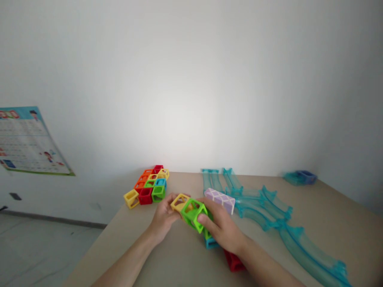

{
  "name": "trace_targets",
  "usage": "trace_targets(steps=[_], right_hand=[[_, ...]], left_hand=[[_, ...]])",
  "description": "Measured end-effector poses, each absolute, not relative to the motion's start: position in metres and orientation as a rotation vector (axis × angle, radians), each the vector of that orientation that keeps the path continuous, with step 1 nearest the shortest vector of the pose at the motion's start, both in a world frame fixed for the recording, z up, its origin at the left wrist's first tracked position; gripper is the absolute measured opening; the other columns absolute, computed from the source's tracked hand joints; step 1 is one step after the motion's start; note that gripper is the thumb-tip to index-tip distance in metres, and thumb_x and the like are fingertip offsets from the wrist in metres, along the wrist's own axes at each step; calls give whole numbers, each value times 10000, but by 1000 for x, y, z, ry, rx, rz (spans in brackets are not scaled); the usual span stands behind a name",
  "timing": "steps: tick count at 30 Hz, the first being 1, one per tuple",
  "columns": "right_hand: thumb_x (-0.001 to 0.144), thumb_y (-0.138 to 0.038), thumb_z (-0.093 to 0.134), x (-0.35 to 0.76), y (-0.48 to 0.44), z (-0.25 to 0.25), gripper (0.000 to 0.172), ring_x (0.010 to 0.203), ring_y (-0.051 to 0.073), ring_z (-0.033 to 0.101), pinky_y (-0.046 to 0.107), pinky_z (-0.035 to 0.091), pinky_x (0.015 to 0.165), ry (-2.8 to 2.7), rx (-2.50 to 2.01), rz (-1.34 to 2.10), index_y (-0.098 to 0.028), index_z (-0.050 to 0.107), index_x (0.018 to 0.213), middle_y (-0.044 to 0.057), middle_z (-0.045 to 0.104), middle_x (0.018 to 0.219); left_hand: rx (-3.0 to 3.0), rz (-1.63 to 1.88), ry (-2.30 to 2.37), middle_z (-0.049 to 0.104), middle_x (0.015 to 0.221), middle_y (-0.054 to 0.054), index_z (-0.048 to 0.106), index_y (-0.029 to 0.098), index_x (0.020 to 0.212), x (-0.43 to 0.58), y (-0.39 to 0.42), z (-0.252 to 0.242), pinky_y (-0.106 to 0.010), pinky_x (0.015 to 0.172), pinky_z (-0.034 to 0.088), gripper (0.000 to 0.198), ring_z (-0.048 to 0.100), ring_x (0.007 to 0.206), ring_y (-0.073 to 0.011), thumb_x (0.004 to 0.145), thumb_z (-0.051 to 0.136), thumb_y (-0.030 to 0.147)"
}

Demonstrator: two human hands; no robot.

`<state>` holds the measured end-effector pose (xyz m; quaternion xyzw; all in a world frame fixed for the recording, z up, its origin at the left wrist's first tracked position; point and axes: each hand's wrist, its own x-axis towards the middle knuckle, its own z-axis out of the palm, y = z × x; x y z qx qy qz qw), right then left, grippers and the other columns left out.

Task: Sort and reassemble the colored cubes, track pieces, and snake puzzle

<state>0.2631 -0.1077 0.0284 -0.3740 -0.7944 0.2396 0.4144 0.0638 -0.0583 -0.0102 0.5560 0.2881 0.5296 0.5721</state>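
My left hand [164,214] is closed on a yellow open-sided cube block [180,202]. My right hand [223,225] grips a green open-sided cube block [193,213], with the thumb across its near face. The two blocks touch side by side; I cannot tell whether they are joined. Partly hidden beneath my right hand are more green, a blue block [211,242] and a red block [235,262]. Just beyond that hand is a lilac block with white lines [220,200].
A cluster of coloured cube blocks [145,195] sits at the table's back left. Translucent teal track pieces [277,221] spread over the right side of the table [167,259]. A dark blue piece [307,177] is at the far right. A white wall [179,87] rises behind.
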Motion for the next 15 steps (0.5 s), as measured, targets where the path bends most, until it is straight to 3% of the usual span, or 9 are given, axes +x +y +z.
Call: trace_targets(steps=[4, 7, 12, 15], right_hand=[[962, -522, 366, 265, -108, 26, 396, 845, 203, 585, 324, 447, 760, -1986, -983, 575, -205, 560, 1096, 50, 634, 927], [913, -575, 446, 265, -107, 24, 439, 847, 207, 580, 322, 447, 742, -1979, -974, 527, -204, 538, 1127, 55, 631, 958], [815, -494, 637, 262, -105, 18, 389, 769, 204, 578, 312, 441, 675, -1925, -1238, 399, -192, 512, 1026, 42, 627, 874], [798, -531, 640, 262, -103, 15, 492, 843, 239, 596, 349, 463, 725, -1833, -1334, 341, -181, 476, 1101, 80, 641, 950]], left_hand=[[1294, 1355, 811, 636, 726, 11, 598, 158, 792, 65, -59, -8, -226, 600, 495, 196, 605, 659, -131, 619, 662, 96], [1369, 1399, 953, 602, 697, 29, 581, 167, 803, 67, -62, -5, -217, 503, 472, 152, 560, 566, -115, 656, 610, 141], [1578, 1431, 1137, 566, 727, 31, 534, 196, 799, 67, -62, -12, -216, 506, 446, 101, 535, 585, -118, 714, 588, 210], [1584, 1558, 1409, 510, 655, 47, 485, 208, 706, 61, -54, -15, -223, 518, 419, 168, 497, 553, -118, 720, 627, 297]])
